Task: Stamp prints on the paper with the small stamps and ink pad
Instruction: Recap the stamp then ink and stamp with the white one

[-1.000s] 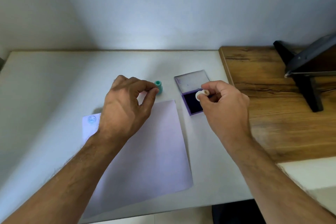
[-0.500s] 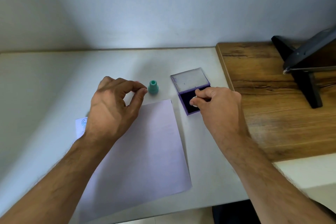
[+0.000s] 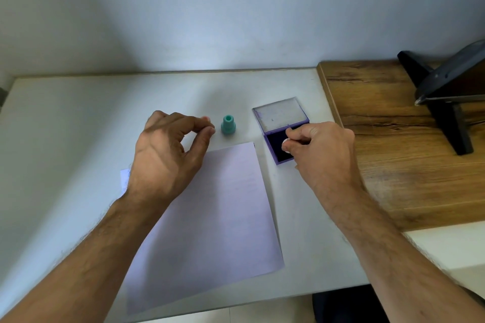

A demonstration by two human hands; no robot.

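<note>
The right hand pinches a white stamp on the ink pad (press squarely, lift straight). The left hand hovers empty, fingers loosely curled, beside the teal stamp.

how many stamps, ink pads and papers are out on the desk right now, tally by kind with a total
stamps: 2, a teal stamp standing free and a white stamp in the right hand on the pad
ink pads: 1, the ink pad, lid open
papers: 1, the paper
total: 4
</note>
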